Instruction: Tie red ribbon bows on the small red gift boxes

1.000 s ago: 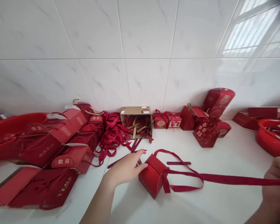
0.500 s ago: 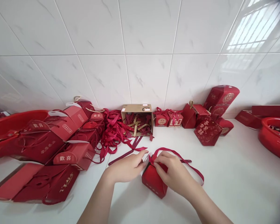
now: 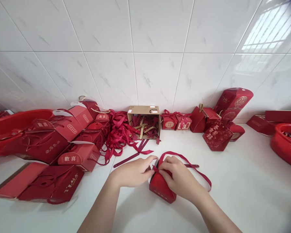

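A small red gift box point(image 3: 162, 188) stands tilted on the white surface in front of me, with a red ribbon point(image 3: 205, 178) around its top. At the knot, my right hand point(image 3: 178, 176) pinches the ribbon between thumb and bent fingers. My left hand point(image 3: 134, 171) is at the box's left side, thumb raised, its fingertips on the ribbon by the box's top edge. Just how the left fingertips grip is partly hidden. One long ribbon tail loops to the right behind my right hand. A dark red strip point(image 3: 192, 165) lies behind the box.
Red gift boxes point(image 3: 50, 181) crowd the left, beside a red basin point(image 3: 19, 124). A ribbon heap point(image 3: 121, 129) adjoins an open cardboard box point(image 3: 143, 110) of straps. Small tied boxes point(image 3: 169, 123) and stacked boxes point(image 3: 235, 98) line the wall. Another red basin point(image 3: 285, 149) stands right.
My view has shifted slightly. Both hands remain at the box's top; the ribbon between them looks lower and tighter against it. The left fingers have moved slightly closer to the knot.
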`<action>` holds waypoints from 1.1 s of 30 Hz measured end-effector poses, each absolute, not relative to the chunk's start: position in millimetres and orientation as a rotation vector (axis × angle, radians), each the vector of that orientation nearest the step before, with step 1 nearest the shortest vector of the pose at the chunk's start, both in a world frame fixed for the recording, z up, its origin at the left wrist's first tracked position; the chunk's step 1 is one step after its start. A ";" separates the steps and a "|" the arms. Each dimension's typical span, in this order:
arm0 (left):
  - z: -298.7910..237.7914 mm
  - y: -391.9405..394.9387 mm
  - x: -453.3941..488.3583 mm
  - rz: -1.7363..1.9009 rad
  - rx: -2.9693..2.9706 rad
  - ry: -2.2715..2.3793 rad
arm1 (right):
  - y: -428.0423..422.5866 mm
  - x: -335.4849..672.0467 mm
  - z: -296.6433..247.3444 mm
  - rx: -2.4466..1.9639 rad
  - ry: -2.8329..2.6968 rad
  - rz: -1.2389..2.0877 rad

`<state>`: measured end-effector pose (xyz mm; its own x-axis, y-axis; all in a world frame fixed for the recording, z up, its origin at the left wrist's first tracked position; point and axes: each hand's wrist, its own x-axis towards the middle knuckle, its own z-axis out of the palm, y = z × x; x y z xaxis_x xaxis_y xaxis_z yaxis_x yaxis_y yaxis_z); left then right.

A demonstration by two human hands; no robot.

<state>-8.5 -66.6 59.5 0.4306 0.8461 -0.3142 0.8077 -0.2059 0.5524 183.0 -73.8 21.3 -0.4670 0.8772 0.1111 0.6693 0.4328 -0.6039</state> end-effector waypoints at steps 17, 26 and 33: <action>60.0 -48.3 -38.7 0.265 2.027 1.777 | -74.7 209.2 36.4 -1.459 -2.092 0.627; 56.0 -34.6 -68.0 0.467 2.022 2.042 | -77.3 246.3 44.3 -1.914 -2.243 1.023; 41.0 -40.7 -15.4 0.007 1.999 1.305 | -53.5 230.9 21.9 -1.782 -2.236 1.016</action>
<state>-15.4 -40.7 41.0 0.4834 0.7932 -0.3702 0.7893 -0.2121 0.5762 230.9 -53.5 21.9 -0.3068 0.8987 -0.3132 0.8271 0.0889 -0.5550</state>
